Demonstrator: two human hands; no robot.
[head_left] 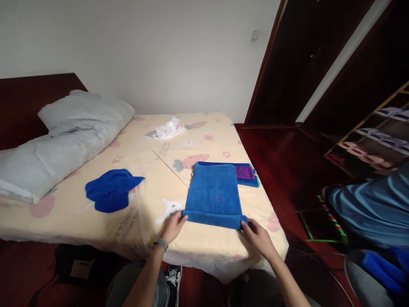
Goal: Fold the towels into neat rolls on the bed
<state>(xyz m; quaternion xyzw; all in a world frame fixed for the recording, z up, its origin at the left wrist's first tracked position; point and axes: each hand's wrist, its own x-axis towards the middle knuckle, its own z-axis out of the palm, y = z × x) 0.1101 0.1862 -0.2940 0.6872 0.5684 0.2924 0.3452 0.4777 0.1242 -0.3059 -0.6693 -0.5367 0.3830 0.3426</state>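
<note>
A blue towel (213, 194) lies flat on the bed (153, 200), its near edge folded into a thick roll. My left hand (173, 226) pinches the near left corner of that edge. My right hand (258, 236) grips the near right corner. Both hands are closed on the cloth. Behind the towel lies a small stack of folded cloths, a purple one (245, 172) on top of blue ones. A crumpled blue cloth (110, 189) rests further left on the bed.
Grey pillows (64, 136) lie at the bed's left. A crumpled white plastic bag (168, 128) sits near the far edge. Another person in a blue striped top (370, 209) sits at the right. A shoe rack (377, 140) and dark wooden floor lie beyond.
</note>
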